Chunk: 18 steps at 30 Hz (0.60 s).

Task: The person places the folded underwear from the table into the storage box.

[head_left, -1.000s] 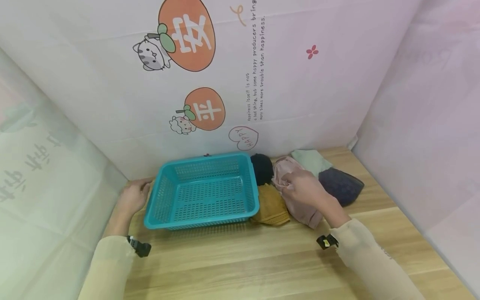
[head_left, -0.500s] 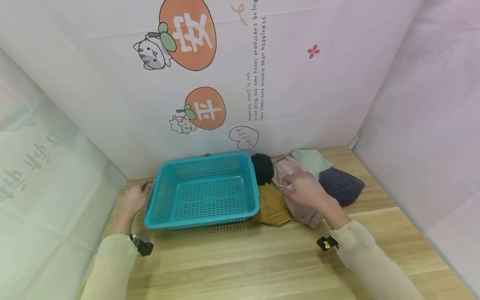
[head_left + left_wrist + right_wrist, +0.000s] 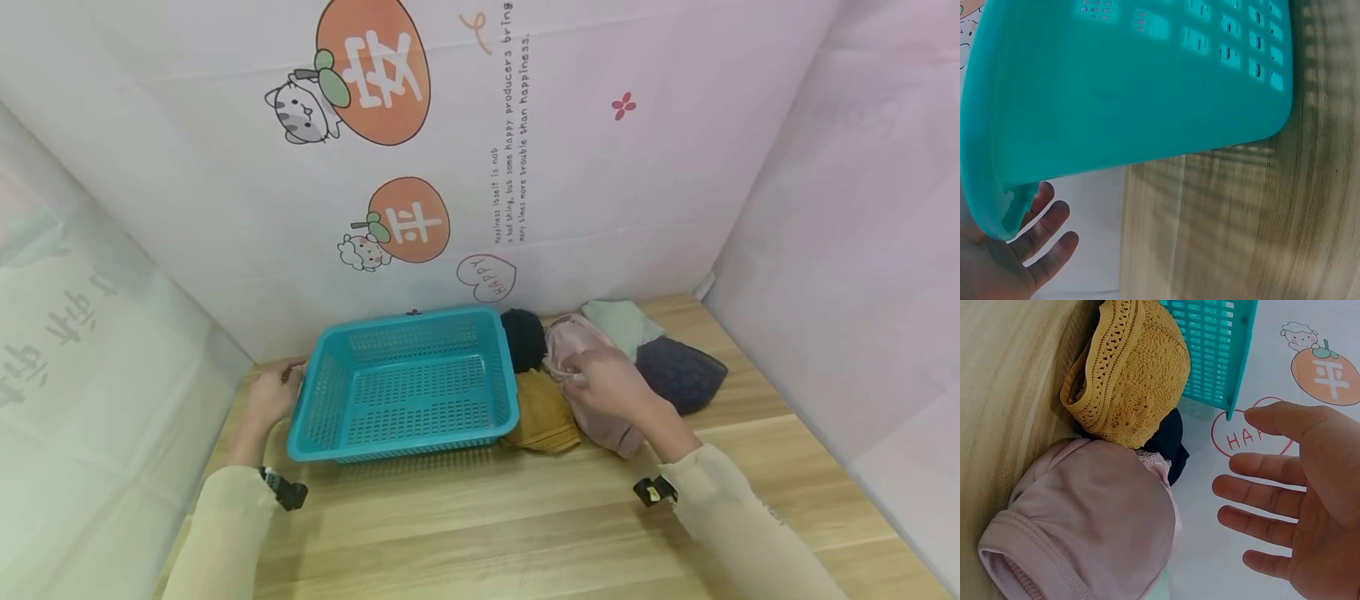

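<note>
In the head view, a turquoise plastic basket [image 3: 416, 450] with slotted walls stands on the table, nothing in it. My left hand [image 3: 270, 396] is at its left side; the left wrist view shows the fingers [image 3: 1050, 232] loosely extended beside the basket's rim [image 3: 979, 181], the thumb hidden. My right hand [image 3: 611, 385] hovers over a smooth dusty-pink garment [image 3: 1085, 512], fingers spread and holding nothing in the right wrist view. Beside that garment lies a mustard lace, cup-shaped garment [image 3: 1141, 381], against the basket's right side. A black cloth item [image 3: 524, 340] sits behind it.
A pale green cloth [image 3: 622, 323] and a dark navy garment [image 3: 678, 375] lie right of the pink one. The wooden table [image 3: 465, 533] meets printed white cloth walls [image 3: 570, 208] at the back and both sides.
The left hand has shifted slightly toward the basket's left rim since the first frame. The right hand, basket and garments have stayed in place.
</note>
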Motion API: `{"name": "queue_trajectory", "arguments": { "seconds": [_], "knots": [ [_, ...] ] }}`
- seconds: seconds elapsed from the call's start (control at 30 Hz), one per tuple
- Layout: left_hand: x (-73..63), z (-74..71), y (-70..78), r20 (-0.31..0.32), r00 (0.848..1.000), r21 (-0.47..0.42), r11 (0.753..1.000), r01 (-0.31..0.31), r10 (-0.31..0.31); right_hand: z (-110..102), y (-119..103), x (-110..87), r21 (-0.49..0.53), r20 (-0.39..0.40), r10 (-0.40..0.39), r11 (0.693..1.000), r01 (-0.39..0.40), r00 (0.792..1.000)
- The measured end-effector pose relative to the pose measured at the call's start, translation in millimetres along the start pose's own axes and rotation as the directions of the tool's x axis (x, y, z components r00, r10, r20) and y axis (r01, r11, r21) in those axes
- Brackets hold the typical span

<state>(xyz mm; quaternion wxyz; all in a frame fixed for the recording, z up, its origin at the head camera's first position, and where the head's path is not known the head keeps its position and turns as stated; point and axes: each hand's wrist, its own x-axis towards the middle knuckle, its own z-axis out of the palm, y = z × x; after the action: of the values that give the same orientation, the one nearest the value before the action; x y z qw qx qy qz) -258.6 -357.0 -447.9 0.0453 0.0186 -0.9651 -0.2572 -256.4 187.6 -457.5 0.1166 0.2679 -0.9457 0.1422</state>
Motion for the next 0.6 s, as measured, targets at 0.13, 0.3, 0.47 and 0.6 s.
{"name": "queue_trajectory", "arguments": {
  "seconds": [0.13,0.3,0.47,0.6],
  "knots": [
    [0.5,-0.4,0.8,0.018,1.0,-0.022,1.0,0.02,-0.02,0.7,-0.7,-1.3,0.007,-0.01,-0.01,1.0,0.01,1.0],
    [1.7,1.8,-0.4,0.023,0.999,-0.028,0.999,0.04,-0.04,1.5,-2.8,-2.8,0.012,-0.03,-0.021,1.0,0.021,0.999],
    [5.4,4.3,-1.5,0.014,0.999,-0.032,0.998,0.051,-0.051,2.4,-4.3,-3.5,0.019,-0.05,-0.026,0.999,0.027,0.998],
    [8.0,5.3,-2.6,0.018,0.998,-0.039,0.997,0.061,-0.06,3.9,-5.8,-4.2,0.009,-0.035,-0.016,1.0,0.016,0.999]
  ]
}}
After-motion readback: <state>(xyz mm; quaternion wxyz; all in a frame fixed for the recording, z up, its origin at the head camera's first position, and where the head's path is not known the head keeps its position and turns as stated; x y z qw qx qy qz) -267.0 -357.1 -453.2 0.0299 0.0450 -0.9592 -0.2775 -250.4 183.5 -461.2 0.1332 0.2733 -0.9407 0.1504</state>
